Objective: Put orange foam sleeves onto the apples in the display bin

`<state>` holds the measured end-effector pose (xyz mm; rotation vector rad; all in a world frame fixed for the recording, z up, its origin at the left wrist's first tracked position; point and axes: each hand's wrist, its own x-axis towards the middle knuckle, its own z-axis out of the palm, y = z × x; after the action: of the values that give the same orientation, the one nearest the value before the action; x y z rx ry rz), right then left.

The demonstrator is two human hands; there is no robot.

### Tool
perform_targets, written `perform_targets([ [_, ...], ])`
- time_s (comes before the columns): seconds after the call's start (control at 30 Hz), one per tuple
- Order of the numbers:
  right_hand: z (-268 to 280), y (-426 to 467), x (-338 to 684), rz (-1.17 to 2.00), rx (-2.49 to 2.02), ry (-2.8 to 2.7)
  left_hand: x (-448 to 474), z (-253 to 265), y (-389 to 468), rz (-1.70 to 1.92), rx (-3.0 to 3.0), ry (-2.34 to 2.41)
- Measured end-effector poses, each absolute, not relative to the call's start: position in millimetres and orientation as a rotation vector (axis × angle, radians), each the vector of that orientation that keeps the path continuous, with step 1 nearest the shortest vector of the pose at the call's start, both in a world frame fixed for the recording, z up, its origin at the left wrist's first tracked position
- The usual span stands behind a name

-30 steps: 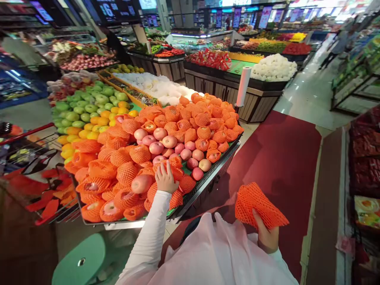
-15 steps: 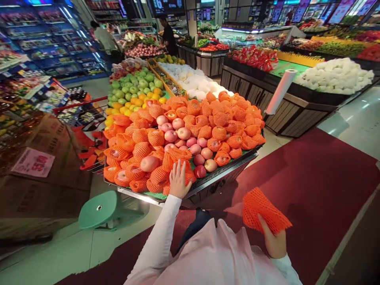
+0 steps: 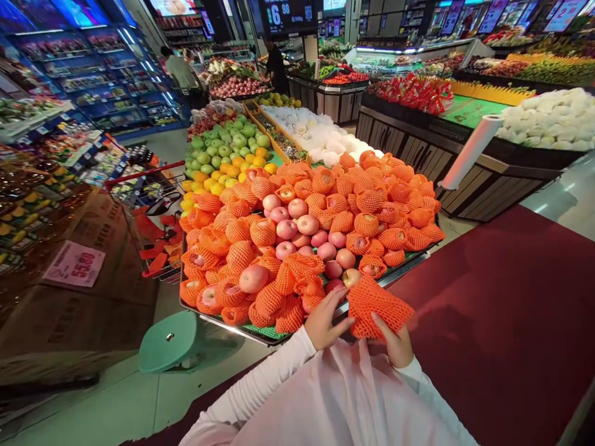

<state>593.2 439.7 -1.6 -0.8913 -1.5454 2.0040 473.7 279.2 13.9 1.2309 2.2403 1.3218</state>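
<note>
My right hand [image 3: 398,344] is closed on an orange foam fruit net [image 3: 377,310], thumb across its front; the net looks flat and hangs at the tray's front edge. Beside it on the left is my left hand [image 3: 325,319], fingers spread, its thumb tip close to the net's edge. Whether it touches the net I cannot tell. Under and beyond my hands lies a heap of apples, some bare like the pink apple [image 3: 254,279], many others wrapped in orange foam nets [image 3: 269,300]. A loose crumpled net [image 3: 300,271] rests on the heap just behind my left hand.
A green stool [image 3: 168,342] stands on the floor at left, near cardboard boxes [image 3: 100,297] with a price sign. Behind the apples are oranges [image 3: 218,176] and green fruit [image 3: 225,145]. A plastic bag roll [image 3: 471,152] rises at right, before another produce stand.
My left hand has left the wrapped apples and moved right, towards the net. My right hand has brought the foam net up and left to meet it. The view has shifted slightly.
</note>
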Motion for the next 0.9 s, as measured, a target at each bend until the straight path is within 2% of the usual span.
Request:
perform_targets([
  [0.13,-10,420,574,2.223,-1.015,-1.387,477,-1,283,1.445,0.976,2.087],
  [0.23,-10,415,562,2.268,-1.011,-1.317,468,0,277,1.62,0.886,2.078],
  [0.33,-12,430,546,2.123,-1.012,-1.29,452,10,264,1.828,0.755,2.369],
  [0.47,-14,471,520,1.991,-0.983,-1.351,425,30,244,2.014,0.686,3.017],
  [0.53,-14,492,506,1.955,-0.934,-1.413,414,34,241,1.824,0.682,3.384],
  [0.6,-11,510,491,1.951,-0.878,-1.458,406,32,245,1.394,0.646,3.639],
  [0.7,-4,530,470,2.044,-0.831,-1.484,398,17,262,0.779,0.67,3.458],
  [0.8,2,549,450,2.109,-0.794,-1.548,390,5,279,0.602,0.563,3.247],
  [0.9,5,569,433,2.173,-0.776,-1.61,384,8,291,0.606,0.402,3.321],
])
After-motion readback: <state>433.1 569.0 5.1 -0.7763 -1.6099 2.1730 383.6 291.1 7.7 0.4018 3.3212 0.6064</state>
